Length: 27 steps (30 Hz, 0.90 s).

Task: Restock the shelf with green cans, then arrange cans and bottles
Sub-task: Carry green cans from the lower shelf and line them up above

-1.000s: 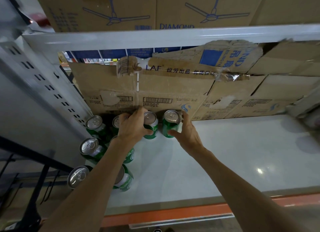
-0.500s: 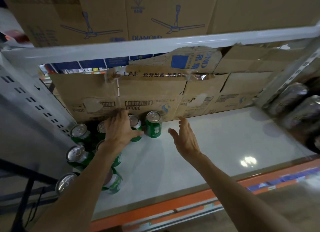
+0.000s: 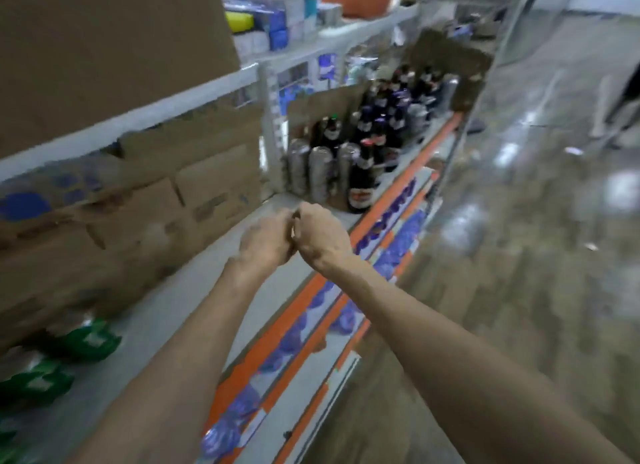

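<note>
Green cans (image 3: 86, 339) sit blurred at 8 o'clock on the shelf (image 3: 166, 307), in front of cardboard boxes (image 3: 138, 214). At centre, the left hand (image 3: 266, 238) and right hand (image 3: 322, 235) touch each other above the shelf. Their fingers look curled, but I cannot tell whether they hold anything. Farther off, at 1 o'clock, stand silver cans (image 3: 320, 172) and dark bottles (image 3: 360, 183).

Matt cardboard boxes (image 3: 207, 193); shiny metal cans (image 3: 320, 172); dark glossy glass bottles (image 3: 362, 183); floor (image 3: 519, 221) v. glossy.
</note>
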Each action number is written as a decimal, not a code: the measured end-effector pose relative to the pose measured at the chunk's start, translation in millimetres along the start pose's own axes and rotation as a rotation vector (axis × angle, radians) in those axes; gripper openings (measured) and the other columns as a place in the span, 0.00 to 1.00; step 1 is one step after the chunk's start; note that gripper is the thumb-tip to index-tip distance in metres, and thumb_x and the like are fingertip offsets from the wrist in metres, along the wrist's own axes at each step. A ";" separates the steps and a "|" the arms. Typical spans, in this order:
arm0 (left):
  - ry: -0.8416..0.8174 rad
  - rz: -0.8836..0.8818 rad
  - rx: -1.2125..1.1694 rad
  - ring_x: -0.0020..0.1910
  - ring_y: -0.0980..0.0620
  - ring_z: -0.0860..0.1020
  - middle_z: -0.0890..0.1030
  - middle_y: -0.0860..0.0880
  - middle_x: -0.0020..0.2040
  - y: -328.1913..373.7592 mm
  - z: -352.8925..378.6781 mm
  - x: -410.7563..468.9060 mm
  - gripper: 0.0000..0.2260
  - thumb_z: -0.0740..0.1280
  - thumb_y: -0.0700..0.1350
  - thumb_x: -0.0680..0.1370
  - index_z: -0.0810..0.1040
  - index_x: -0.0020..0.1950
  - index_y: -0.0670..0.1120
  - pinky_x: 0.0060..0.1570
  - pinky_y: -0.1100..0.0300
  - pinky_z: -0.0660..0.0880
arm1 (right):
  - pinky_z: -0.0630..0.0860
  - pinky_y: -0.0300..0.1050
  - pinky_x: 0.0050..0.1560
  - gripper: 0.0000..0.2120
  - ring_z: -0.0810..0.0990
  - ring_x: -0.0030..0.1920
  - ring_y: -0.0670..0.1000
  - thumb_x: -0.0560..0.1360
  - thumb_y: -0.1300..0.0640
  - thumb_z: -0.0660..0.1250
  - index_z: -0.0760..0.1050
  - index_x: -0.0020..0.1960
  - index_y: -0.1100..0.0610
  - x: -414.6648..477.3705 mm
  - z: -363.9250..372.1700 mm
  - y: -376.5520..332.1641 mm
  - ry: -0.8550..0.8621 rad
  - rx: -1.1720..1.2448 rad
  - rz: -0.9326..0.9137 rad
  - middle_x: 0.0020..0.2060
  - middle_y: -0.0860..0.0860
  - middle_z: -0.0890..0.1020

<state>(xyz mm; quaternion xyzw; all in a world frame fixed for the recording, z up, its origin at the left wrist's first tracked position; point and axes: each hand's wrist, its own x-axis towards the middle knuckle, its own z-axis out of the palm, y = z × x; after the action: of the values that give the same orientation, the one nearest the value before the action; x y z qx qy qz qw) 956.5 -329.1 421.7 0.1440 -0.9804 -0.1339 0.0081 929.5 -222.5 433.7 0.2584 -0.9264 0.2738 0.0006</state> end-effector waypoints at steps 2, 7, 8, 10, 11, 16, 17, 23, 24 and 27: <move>-0.035 0.100 -0.019 0.57 0.40 0.78 0.80 0.41 0.56 78.6 14.6 20.0 0.12 0.66 0.48 0.78 0.76 0.58 0.43 0.50 0.51 0.74 | 0.73 0.53 0.50 0.09 0.77 0.57 0.62 0.78 0.61 0.58 0.74 0.55 0.61 -10.7 -49.2 66.3 0.101 -0.022 0.099 0.54 0.60 0.79; -0.136 0.364 0.045 0.58 0.41 0.78 0.80 0.43 0.59 268.9 61.1 40.7 0.14 0.67 0.47 0.76 0.75 0.60 0.43 0.54 0.49 0.76 | 0.75 0.51 0.49 0.11 0.79 0.57 0.62 0.79 0.62 0.56 0.75 0.56 0.61 -75.8 -167.4 238.6 0.251 -0.088 0.395 0.56 0.60 0.80; -0.151 0.411 0.053 0.59 0.41 0.78 0.79 0.44 0.60 304.8 70.3 41.7 0.14 0.66 0.46 0.77 0.75 0.61 0.43 0.55 0.49 0.75 | 0.75 0.51 0.50 0.12 0.78 0.57 0.62 0.79 0.62 0.56 0.75 0.56 0.61 -91.5 -189.8 270.1 0.280 -0.099 0.436 0.56 0.60 0.80; -0.164 0.476 0.024 0.58 0.41 0.78 0.80 0.42 0.58 370.3 88.5 40.3 0.14 0.67 0.46 0.78 0.75 0.61 0.42 0.55 0.48 0.75 | 0.74 0.52 0.52 0.12 0.78 0.57 0.62 0.80 0.60 0.55 0.75 0.58 0.60 -120.6 -230.4 326.9 0.336 -0.104 0.502 0.56 0.60 0.79; -0.161 0.508 -0.001 0.58 0.41 0.78 0.80 0.41 0.57 400.0 97.1 38.9 0.14 0.67 0.46 0.77 0.74 0.61 0.41 0.55 0.48 0.75 | 0.74 0.52 0.54 0.12 0.78 0.58 0.62 0.80 0.59 0.56 0.75 0.58 0.60 -133.6 -248.1 352.5 0.369 -0.100 0.537 0.57 0.59 0.79; -0.195 0.603 -0.017 0.59 0.41 0.78 0.80 0.41 0.57 507.3 139.3 47.6 0.15 0.67 0.49 0.76 0.74 0.59 0.42 0.57 0.49 0.74 | 0.74 0.50 0.52 0.10 0.77 0.57 0.60 0.78 0.60 0.59 0.76 0.56 0.58 -181.2 -308.5 444.5 0.440 -0.085 0.691 0.55 0.56 0.80; -0.197 0.621 -0.013 0.58 0.41 0.78 0.80 0.41 0.56 525.5 146.4 51.7 0.15 0.67 0.49 0.75 0.74 0.57 0.42 0.57 0.49 0.74 | 0.74 0.50 0.53 0.11 0.77 0.57 0.60 0.79 0.59 0.58 0.76 0.57 0.58 -184.8 -316.7 458.3 0.448 -0.075 0.709 0.56 0.56 0.80; -0.237 0.680 0.007 0.60 0.43 0.77 0.78 0.44 0.60 627.8 199.6 94.9 0.16 0.66 0.51 0.76 0.73 0.60 0.45 0.58 0.49 0.74 | 0.74 0.51 0.53 0.11 0.77 0.58 0.59 0.79 0.56 0.60 0.76 0.57 0.58 -173.3 -348.0 550.2 0.448 -0.085 0.718 0.57 0.57 0.79; -0.241 0.678 0.003 0.59 0.43 0.77 0.78 0.44 0.60 644.0 210.0 107.1 0.16 0.66 0.51 0.76 0.73 0.60 0.45 0.58 0.48 0.75 | 0.73 0.50 0.54 0.11 0.77 0.59 0.59 0.79 0.56 0.60 0.76 0.58 0.58 -166.9 -354.0 568.6 0.434 -0.085 0.721 0.58 0.57 0.79; -0.242 0.672 -0.005 0.60 0.43 0.77 0.78 0.45 0.60 694.3 238.6 150.4 0.17 0.66 0.52 0.76 0.73 0.61 0.46 0.58 0.48 0.75 | 0.72 0.50 0.54 0.11 0.76 0.59 0.59 0.78 0.56 0.59 0.75 0.58 0.57 -141.5 -373.4 627.1 0.408 -0.098 0.718 0.57 0.55 0.79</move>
<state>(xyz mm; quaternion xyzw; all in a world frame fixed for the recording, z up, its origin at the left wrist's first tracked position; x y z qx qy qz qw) 604.7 330.7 372.1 -0.2034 -0.9666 -0.1424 -0.0640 699.2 484.1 413.0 -0.1411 -0.9505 0.2578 0.1011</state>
